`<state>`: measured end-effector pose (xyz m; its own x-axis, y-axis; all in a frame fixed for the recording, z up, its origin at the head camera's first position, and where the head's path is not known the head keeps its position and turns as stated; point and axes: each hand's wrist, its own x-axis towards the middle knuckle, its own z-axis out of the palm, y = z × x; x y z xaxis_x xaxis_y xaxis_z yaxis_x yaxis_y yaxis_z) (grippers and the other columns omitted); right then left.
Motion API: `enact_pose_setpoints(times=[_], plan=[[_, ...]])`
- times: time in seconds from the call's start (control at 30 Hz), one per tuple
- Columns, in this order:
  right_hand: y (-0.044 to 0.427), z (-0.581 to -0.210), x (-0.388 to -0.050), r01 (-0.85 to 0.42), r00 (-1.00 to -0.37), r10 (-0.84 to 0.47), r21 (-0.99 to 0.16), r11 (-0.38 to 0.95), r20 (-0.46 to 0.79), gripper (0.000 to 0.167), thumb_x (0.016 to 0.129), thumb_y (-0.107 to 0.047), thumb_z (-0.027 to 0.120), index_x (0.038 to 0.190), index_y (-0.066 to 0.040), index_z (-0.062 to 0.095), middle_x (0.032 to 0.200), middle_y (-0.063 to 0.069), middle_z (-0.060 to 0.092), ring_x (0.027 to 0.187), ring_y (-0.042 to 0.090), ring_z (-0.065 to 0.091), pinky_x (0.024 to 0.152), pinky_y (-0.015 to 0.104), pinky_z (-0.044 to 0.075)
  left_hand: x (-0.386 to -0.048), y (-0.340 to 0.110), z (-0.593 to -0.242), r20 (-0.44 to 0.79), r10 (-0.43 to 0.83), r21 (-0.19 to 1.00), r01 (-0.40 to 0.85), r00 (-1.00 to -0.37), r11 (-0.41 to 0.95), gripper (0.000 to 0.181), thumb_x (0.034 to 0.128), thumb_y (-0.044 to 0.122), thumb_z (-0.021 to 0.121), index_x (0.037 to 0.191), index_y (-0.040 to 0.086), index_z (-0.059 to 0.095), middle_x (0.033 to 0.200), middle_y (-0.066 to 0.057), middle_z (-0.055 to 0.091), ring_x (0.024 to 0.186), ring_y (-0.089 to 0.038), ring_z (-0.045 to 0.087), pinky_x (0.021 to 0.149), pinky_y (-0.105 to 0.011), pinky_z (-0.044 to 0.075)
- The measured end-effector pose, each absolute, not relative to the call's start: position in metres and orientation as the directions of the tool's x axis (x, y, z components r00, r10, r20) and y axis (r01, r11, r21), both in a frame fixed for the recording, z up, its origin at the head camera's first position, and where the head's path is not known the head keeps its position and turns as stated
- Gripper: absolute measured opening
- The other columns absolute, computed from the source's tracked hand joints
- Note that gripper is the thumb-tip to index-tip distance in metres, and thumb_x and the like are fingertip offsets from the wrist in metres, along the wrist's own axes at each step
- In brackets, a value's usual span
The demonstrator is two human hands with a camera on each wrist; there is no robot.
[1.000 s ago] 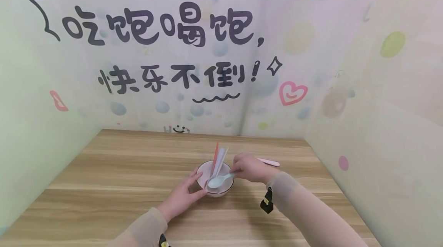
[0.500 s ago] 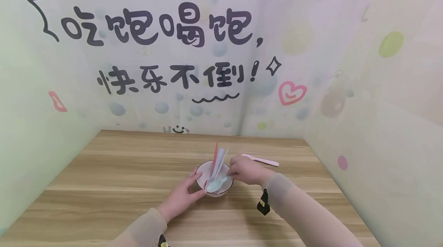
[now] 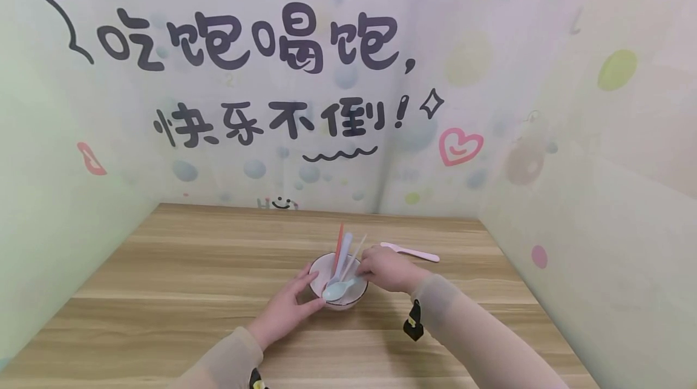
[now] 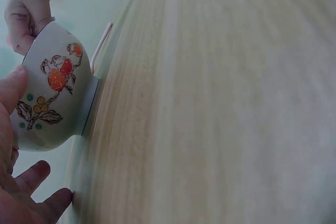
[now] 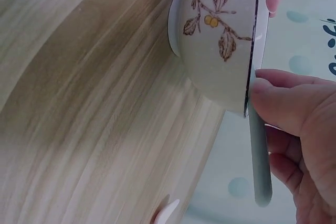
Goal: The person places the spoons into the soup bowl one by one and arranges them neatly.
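On the wooden table stands a white bowl (image 3: pixel 348 307) with a dark rim; painted fruit and leaves show in both wrist views. My left hand (image 3: pixel 284 315) holds its left side, thumb near the front and other fingers around the far side. At the right rim, my right hand (image 3: pixel 393 269) pinches the handle of a light blue spoon (image 3: pixel 334 291), whose head lies inside the bowl. The pale handle (image 5: pixel 260 166) sticks out past the rim in the right wrist view. A red utensil (image 3: pixel 339 247), a lavender-handled spoon (image 3: pixel 345 250) and a thin pale stick (image 3: pixel 359 250) lean in the bowl.
A pink utensil (image 3: pixel 419 254) lies on the table (image 3: pixel 163 292) behind my right hand. Walls with printed writing (image 3: pixel 294 117) and coloured spots enclose the table at the back and sides.
My right hand has shifted slightly left and lowered the light blue spoon into the bowl. The thin pale stick now leans further right. The left hand stays in place.
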<state>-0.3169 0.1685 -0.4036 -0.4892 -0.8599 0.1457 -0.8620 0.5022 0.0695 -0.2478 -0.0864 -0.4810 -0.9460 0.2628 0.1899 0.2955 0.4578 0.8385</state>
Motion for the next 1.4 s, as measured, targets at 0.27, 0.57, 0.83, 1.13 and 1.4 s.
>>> enact_pose_setpoints(times=[0.27,0.57,0.83,1.13,1.4], plan=[[0.166,-0.403,-0.311,-0.806,-0.547,-0.813,0.137,0.576,0.199,0.016,0.078,-0.009,0.074,0.083,-0.025,0.076,0.08,-0.007,0.056,0.076,0.014,0.048,0.066,0.028,0.039,-0.248,-0.087,-0.481,0.177,0.265,0.843,0.285,-0.948,0.456,0.068,0.0859,0.037,0.072,0.142,0.006,0.047,0.157,-0.011,0.026,0.141,-0.036,0.025,0.112,-0.054,0.023],[0.164,-0.404,-0.308,-0.773,-0.577,-0.789,0.172,0.611,0.212,0.029,0.081,-0.001,0.066,0.092,-0.025,0.079,0.09,-0.006,0.063,0.082,0.015,0.053,0.069,0.029,0.041,-0.248,-0.087,-0.482,0.189,0.273,0.846,0.297,-0.943,0.442,0.068,0.0862,0.037,0.072,0.142,0.005,0.047,0.156,-0.013,0.026,0.141,-0.037,0.025,0.111,-0.055,0.023],[0.162,-0.408,-0.308,-0.773,-0.593,-0.784,0.146,0.618,0.18,0.025,0.086,-0.008,0.063,0.102,-0.021,0.077,0.105,-0.003,0.067,0.098,0.018,0.06,0.088,0.037,0.045,-0.247,-0.088,-0.482,0.191,0.28,0.85,0.301,-0.941,0.432,0.067,0.0865,0.035,0.072,0.141,0.004,0.047,0.156,-0.014,0.026,0.14,-0.038,0.025,0.111,-0.056,0.024],[0.162,-0.411,-0.308,-0.764,-0.613,-0.775,0.135,0.631,0.152,0.04,0.083,0.003,0.058,0.11,-0.022,0.074,0.119,-0.001,0.066,0.113,0.021,0.058,0.093,0.043,0.046,-0.247,-0.087,-0.481,0.198,0.28,0.85,0.307,-0.939,0.428,0.067,0.0865,0.035,0.072,0.141,0.005,0.048,0.155,-0.014,0.028,0.14,-0.039,0.026,0.11,-0.057,0.025],[0.163,-0.416,-0.309,-0.766,-0.613,-0.766,0.093,0.636,0.192,0.039,0.083,0.005,0.057,0.108,-0.019,0.074,0.121,0.002,0.065,0.114,0.023,0.058,0.095,0.043,0.046,-0.247,-0.088,-0.482,0.179,0.269,0.851,0.286,-0.946,0.44,0.068,0.0863,0.034,0.072,0.142,0.006,0.047,0.156,-0.011,0.026,0.141,-0.036,0.025,0.112,-0.055,0.023]])
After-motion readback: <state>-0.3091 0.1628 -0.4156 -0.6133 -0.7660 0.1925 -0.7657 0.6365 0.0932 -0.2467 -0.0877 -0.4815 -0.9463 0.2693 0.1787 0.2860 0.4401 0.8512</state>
